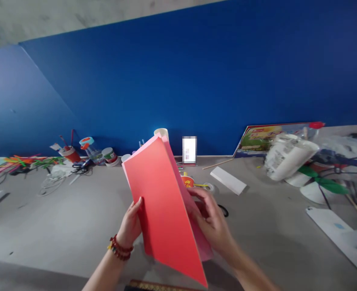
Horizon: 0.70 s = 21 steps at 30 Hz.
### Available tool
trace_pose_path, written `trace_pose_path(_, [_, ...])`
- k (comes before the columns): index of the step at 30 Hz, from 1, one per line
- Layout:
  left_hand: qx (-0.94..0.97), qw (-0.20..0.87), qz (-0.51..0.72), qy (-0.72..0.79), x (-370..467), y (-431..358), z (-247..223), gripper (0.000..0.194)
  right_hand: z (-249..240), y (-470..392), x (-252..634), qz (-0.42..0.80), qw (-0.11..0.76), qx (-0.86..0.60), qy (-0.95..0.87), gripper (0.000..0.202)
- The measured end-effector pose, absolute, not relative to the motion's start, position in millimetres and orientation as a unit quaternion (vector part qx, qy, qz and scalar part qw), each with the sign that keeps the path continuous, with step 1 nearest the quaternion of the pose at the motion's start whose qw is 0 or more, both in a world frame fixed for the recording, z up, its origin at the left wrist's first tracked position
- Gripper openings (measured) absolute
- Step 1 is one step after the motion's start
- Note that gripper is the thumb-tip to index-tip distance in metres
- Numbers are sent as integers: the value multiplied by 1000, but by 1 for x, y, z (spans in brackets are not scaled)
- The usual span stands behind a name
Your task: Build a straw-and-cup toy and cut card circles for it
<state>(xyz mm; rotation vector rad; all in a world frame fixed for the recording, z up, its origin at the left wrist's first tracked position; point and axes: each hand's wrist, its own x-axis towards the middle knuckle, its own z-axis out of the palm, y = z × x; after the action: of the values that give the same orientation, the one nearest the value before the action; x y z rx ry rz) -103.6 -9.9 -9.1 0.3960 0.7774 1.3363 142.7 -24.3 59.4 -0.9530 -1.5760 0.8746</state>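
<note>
In the middle, a stack of coloured paper sheets is held up off the table, tilted, with a red sheet [160,202] in front and pink sheets [203,244] behind it. My left hand [131,224], with a beaded bracelet on its wrist, grips the stack's left edge, thumb on the red front and other fingers hidden behind. On the right side, my right hand [210,216] has its curled fingers at the pink sheets, which stand slightly apart from the red one. Its fingertips are partly hidden.
A white strip [228,180] and a thin stick [217,163] lie behind the hands on the grey table [75,226]. Cups, a jar [109,155] and coloured craft sticks [24,161] line the back left. At right are a white roll [290,155] and green leaf shapes [331,184].
</note>
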Motion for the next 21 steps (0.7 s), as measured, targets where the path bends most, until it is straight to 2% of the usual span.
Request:
trace_pose_path(2, [171, 693, 603, 356, -102, -9, -9, 22, 61, -27, 146, 297, 551, -396, -672, 32])
trace_pose_path(4, [165, 679, 616, 363, -101, -9, -10, 20, 67, -28, 150, 275, 537, -378, -703, 25])
trace_pose_path(8, [168, 672, 625, 360, -98, -9, -13, 21, 78, -28, 154, 349, 473, -383, -713, 15])
trace_pose_path(15, [150, 731, 591, 306, -91, -15, -21, 26, 73, -20, 149, 460, 479, -335, -668, 25])
trace_pose_path(21, [148, 783, 540, 269, -85, -18, -21, 39, 71, -19, 146, 466, 469, -365, -656, 17])
